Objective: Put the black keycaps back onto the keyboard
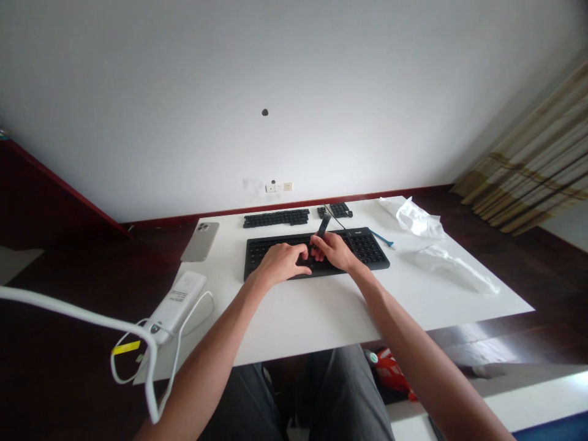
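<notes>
A black keyboard (316, 251) lies on the white table, with its keys partly covered by my hands. My left hand (283, 260) rests over its left-middle part, thumb and index finger apart, holding nothing I can see. In my right hand (334, 250) is a slim black tool (324, 224), tilted upward, its lower end hidden by the fingers over the keyboard's middle. Behind the keyboard, rows of loose black keycaps (275, 218) are laid out, and a smaller group of keycaps (339, 210) sits farther right. A blue brush (383, 239) lies just off the keyboard's right end.
A phone (201, 241) lies at the table's left edge, near a white power bank (179, 303) with a white cable (133, 327). Crumpled clear plastic bags (418, 219) lie on the right. The white table (303, 318) stands close to a wall with sockets (279, 187).
</notes>
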Tool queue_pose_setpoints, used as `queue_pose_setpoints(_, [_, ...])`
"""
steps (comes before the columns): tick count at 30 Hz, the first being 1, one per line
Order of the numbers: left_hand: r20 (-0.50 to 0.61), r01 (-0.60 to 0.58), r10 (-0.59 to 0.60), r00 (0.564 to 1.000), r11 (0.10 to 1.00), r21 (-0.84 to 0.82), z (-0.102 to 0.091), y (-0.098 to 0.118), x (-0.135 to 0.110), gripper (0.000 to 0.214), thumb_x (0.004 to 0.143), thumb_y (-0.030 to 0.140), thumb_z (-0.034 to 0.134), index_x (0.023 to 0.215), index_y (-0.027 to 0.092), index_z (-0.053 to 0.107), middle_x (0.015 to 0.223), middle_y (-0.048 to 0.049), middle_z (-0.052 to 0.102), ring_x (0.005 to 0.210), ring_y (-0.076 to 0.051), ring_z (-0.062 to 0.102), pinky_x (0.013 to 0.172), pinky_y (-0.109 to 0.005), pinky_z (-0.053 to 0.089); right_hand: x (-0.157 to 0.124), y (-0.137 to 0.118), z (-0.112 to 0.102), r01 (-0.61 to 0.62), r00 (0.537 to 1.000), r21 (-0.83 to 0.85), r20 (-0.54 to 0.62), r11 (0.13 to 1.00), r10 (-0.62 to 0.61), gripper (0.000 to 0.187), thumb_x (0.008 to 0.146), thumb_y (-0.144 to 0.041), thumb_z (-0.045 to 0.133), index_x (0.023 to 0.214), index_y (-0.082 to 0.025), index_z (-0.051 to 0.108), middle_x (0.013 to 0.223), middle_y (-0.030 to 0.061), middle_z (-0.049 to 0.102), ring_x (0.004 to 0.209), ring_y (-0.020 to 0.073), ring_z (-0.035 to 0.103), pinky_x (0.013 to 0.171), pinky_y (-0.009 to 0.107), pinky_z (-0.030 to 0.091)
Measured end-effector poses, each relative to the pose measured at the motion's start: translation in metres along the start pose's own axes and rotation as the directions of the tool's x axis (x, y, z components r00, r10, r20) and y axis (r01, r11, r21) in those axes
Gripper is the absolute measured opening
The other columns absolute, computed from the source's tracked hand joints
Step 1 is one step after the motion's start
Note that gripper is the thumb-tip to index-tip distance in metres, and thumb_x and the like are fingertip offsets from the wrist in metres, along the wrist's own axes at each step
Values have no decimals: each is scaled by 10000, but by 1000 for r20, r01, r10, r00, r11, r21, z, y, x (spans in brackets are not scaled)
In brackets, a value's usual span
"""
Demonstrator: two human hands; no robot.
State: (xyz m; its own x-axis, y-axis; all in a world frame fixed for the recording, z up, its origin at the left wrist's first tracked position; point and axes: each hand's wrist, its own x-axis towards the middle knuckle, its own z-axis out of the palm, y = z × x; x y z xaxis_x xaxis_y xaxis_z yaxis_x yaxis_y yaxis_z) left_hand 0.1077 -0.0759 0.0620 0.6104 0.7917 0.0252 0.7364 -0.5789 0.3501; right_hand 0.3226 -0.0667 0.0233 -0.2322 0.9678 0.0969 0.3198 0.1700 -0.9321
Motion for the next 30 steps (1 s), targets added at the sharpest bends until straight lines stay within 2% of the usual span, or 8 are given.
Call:
queue_pose_setpoints(4, [-36, 54, -57, 998, 995, -80, -7, -9, 0, 379, 768, 460, 835, 1073, 264, 721, 768, 19, 693, 693, -171, 637, 633, -258, 378, -6, -12, 2, 100, 995, -128, 42, 987, -95, 520, 1009, -650, 459, 857, -180, 623, 720, 28, 687, 615, 157, 636, 614, 265, 504])
queue_pose_setpoints(8, [-27, 31, -36, 999, 987, -160, -2, -13, 2, 292, 793, 411, 812, 1034, 259, 754, 755, 19, 681, 674, -158, 618, 621, -260, 366, -10, -21, 5, 202, 978, -239, 103, 950, -182, 502, 1033, -618, 429, 890, -185, 639, 739, 23, 670, 668, 167, 622, 651, 271, 471])
queue_pose_setpoints(14, [-9, 3, -5, 1000, 981, -192, 4, -12, 4, 213, 824, 393, 766, 980, 248, 776, 691, 25, 646, 617, -143, 571, 596, -262, 337, -10, -21, 4, 283, 951, -268, 203, 921, -233, 526, 1032, -623, 414, 892, -188, 675, 761, 39, 680, 698, 183, 610, 678, 288, 450])
queue_pose_setpoints(21, [-34, -4, -4, 999, 973, -230, 7, -14, 5, 189, 826, 381, 757, 947, 238, 777, 709, 28, 657, 640, -131, 580, 602, -245, 346, -8, -20, 5, 283, 955, -219, 150, 934, -254, 563, 1027, -617, 401, 779, -185, 664, 707, 34, 662, 659, 171, 589, 666, 283, 428])
queue_pose_setpoints(26, [-39, 3, -11, 999, 977, -212, 8, -13, 5, 187, 832, 400, 753, 921, 236, 766, 715, 27, 669, 631, -137, 587, 592, -254, 335, -9, -26, 7, 300, 951, -268, 154, 916, -267, 387, 1001, -416, 451, 724, -201, 616, 686, 5, 610, 655, 158, 539, 670, 283, 419])
queue_pose_setpoints(30, [-19, 20, -24, 1000, 980, -199, 6, -12, 5, 186, 825, 402, 761, 888, 227, 754, 728, 16, 683, 641, -148, 602, 583, -260, 326, -9, -28, 8, 350, 937, -287, 128, 892, -326, 289, 940, -353, 518, 719, -199, 625, 848, 41, 645, 801, 188, 590, 796, 312, 467])
